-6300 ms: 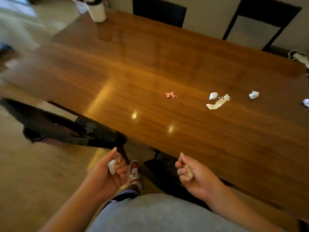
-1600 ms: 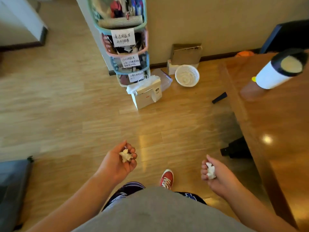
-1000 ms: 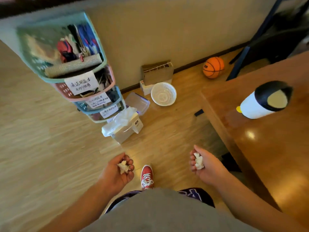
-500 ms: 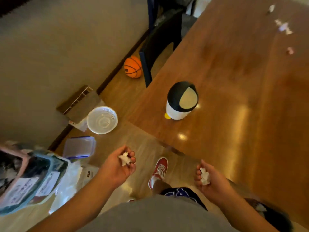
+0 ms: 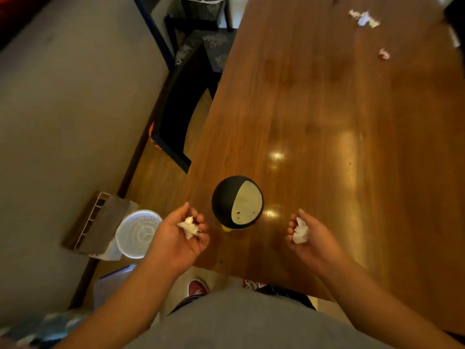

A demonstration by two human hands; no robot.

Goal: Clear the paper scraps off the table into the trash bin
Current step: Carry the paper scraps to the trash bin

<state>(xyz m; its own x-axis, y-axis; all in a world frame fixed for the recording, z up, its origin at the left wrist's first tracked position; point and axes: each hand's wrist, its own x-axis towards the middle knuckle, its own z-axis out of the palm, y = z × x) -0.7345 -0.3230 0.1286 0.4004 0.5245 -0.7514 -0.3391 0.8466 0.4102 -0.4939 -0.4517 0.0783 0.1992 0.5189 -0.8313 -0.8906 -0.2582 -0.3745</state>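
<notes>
A small white trash bin [image 5: 237, 203] with a black and beige swing lid stands near the close end of the brown wooden table [image 5: 339, 127]. My left hand [image 5: 180, 238] is palm up just left of the bin, curled around a crumpled white paper scrap [image 5: 188, 226]. My right hand [image 5: 309, 235] is palm up to the bin's right, over the table, curled around another white scrap [image 5: 300, 231]. More scraps [image 5: 363, 18] lie at the table's far right end, along with a pinkish one [image 5: 383, 54].
A dark chair [image 5: 181, 107] stands at the table's left side. On the floor by the wall are a white mesh basket [image 5: 137, 233], a cardboard box [image 5: 97, 222] and a clear plastic container [image 5: 110, 283]. My red shoe [image 5: 197, 288] shows below.
My view has swung from the floor and shelf back to the table. The bin now stands directly between my two hands, which have risen closer to it, each still holding its scrap.
</notes>
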